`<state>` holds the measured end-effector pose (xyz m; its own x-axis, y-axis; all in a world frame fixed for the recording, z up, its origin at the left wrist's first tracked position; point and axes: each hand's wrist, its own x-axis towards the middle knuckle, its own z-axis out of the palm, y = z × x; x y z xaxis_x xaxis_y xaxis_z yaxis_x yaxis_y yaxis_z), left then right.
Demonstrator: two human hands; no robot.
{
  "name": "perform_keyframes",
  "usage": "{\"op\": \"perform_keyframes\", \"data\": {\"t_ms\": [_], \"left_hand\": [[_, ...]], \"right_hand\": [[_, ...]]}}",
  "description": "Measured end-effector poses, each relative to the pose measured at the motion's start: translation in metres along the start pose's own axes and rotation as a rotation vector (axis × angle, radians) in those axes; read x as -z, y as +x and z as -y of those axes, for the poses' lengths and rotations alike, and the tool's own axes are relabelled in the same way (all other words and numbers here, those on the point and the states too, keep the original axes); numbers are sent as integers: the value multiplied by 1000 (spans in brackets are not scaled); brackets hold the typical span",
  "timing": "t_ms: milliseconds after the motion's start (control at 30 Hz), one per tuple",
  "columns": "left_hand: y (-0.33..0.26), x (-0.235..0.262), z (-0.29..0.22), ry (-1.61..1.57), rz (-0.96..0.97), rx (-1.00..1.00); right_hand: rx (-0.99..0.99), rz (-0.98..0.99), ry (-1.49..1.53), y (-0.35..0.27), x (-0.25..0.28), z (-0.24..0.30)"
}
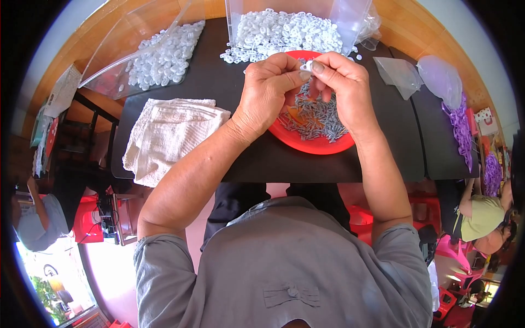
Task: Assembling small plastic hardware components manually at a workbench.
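Above a red bowl (317,146) my left hand (265,90) and my right hand (349,87) meet, fingertips nearly touching. Thumbs and index fingers of both pinch a small white plastic clip (307,65) between them; most of it is covered by the fingers. Inside the bowl lies a heap of small grey screw-like pieces (328,123), partly hidden by my hands. Behind it, many white plastic clips (284,33) with holes spill out of a clear container onto the table.
A folded whitish towel (172,134) lies left on the dark table (219,82). Beyond it, an open clear bag (158,60) holds more white pieces. At right are a clear plastic sheet (400,74) and a bag with purple strips (459,126). Other people sit at both sides.
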<state>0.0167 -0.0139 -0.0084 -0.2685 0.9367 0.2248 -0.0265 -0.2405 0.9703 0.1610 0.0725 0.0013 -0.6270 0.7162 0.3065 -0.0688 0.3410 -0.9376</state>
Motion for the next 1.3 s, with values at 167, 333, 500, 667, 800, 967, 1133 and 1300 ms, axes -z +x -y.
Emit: {"op": "perform_keyframes", "data": {"t_ms": [167, 333, 500, 667, 800, 967, 1133, 1300], "left_hand": [[2, -2, 1, -53, -1, -4], [3, -2, 2, -43, 6, 9], [2, -2, 0, -17, 5, 18], [1, -2, 1, -23, -7, 36], [1, -3, 4, -7, -36, 60], [-1, -6, 7, -43, -78, 43], [1, -5, 15, -22, -98, 24], [2, -6, 15, -61, -118, 36]], "right_hand": [[21, -43, -14, 0, 4, 4], [16, -36, -54, 0, 7, 5], [32, -29, -85, 0, 6, 6], [6, 6, -37, -1, 2, 6], [-11, 0, -15, -1, -2, 1], [-10, 5, -20, -1, -4, -1], [-13, 16, -64, -2, -8, 0], [56, -25, -94, -1, -10, -6]]}}
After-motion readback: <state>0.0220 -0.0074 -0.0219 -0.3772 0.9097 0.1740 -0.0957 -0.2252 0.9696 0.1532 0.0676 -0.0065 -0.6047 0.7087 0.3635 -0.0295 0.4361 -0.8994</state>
